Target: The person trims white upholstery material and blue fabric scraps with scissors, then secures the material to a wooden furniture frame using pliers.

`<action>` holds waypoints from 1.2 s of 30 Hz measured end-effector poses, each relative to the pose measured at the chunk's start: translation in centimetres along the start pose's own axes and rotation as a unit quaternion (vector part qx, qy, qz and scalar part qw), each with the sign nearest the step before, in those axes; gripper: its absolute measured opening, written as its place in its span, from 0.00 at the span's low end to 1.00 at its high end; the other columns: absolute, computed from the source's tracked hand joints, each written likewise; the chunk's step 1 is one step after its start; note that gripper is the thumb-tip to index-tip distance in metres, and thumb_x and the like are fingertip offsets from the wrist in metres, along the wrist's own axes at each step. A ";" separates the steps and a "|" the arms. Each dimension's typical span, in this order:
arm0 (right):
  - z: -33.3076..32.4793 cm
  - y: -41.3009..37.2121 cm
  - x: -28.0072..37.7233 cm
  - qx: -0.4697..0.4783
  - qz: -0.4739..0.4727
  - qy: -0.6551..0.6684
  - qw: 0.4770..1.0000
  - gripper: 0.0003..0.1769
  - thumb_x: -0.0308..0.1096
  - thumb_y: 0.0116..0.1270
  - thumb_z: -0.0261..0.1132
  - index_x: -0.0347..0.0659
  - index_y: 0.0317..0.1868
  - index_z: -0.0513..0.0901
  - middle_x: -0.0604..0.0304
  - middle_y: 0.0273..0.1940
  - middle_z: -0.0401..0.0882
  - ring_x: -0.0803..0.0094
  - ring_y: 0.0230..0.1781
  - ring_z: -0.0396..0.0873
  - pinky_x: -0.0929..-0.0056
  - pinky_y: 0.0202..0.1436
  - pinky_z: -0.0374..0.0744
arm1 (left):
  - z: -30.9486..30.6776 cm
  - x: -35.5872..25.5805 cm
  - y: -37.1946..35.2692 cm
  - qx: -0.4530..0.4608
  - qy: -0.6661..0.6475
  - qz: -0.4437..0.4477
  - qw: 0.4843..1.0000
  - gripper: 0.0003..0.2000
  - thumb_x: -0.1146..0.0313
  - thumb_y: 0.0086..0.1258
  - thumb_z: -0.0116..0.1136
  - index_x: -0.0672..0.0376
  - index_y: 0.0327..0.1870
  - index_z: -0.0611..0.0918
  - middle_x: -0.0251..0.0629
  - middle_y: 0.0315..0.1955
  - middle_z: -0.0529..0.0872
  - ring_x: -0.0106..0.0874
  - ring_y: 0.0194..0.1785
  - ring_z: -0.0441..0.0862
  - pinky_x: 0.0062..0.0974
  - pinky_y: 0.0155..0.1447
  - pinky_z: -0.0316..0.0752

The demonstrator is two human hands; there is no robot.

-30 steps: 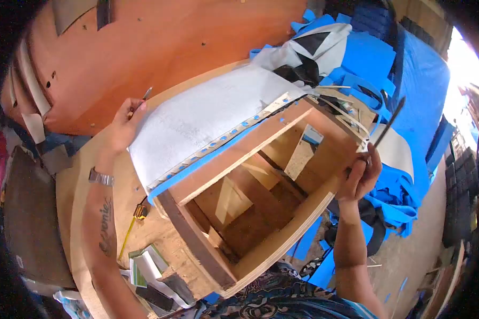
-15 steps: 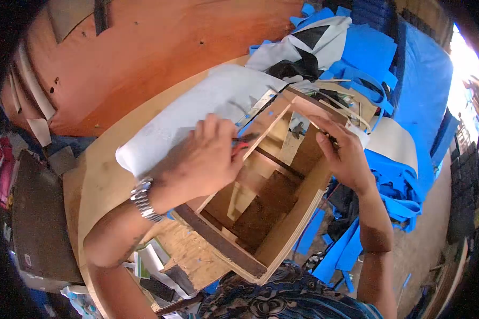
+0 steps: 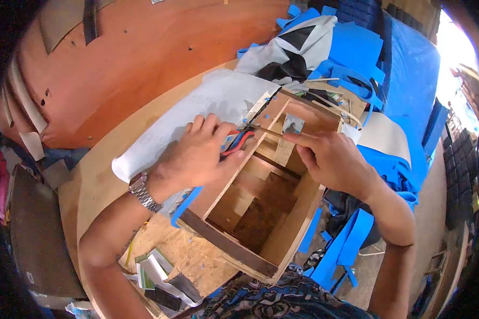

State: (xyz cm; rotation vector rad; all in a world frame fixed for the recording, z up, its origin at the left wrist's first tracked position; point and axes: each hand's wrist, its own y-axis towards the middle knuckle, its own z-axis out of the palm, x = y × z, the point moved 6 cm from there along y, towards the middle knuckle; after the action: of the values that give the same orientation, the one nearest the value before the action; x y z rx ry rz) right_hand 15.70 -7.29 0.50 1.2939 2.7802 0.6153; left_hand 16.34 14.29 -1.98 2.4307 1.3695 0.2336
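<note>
Squeezing the red pliers (image 3: 238, 143) tight in the left hand (image 3: 197, 157), pinching the thin strip (image 3: 266, 130) in the right hand (image 3: 330, 159), steady over the wooden box (image 3: 298, 212).

The left hand (image 3: 197, 154) grips red-handled pliers (image 3: 239, 142) at the top edge of an open wooden frame (image 3: 234, 247) on the bench (image 3: 98, 181). The right hand (image 3: 330, 159) pinches a thin strip (image 3: 269, 131) that meets the plier tips. A white sheet (image 3: 197, 109) hangs beside them.

The left grip (image 3: 197, 154) is closed tight, knuckles up, with its forearm coming from the lower left. Just right of it, the right grip (image 3: 330, 159) stretches its index finger toward it, other fingers folded.
</note>
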 end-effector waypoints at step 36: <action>-2.2 3.0 2.1 0.015 -0.032 -0.041 0.999 0.13 0.26 0.66 0.62 0.44 0.47 0.88 0.47 0.37 0.85 0.48 0.37 0.83 0.54 0.40 0.79 | 1.2 -0.6 1.0 -0.035 0.025 -0.037 0.998 0.18 0.56 0.69 0.61 0.59 0.50 0.75 0.49 0.42 0.74 0.48 0.49 0.74 0.47 0.52 0.70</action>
State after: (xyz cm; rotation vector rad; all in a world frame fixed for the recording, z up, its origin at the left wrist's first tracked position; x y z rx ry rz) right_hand 16.11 -4.79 3.91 1.2010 2.7624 0.5065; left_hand 17.23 13.03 -2.70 2.3276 1.4451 0.3208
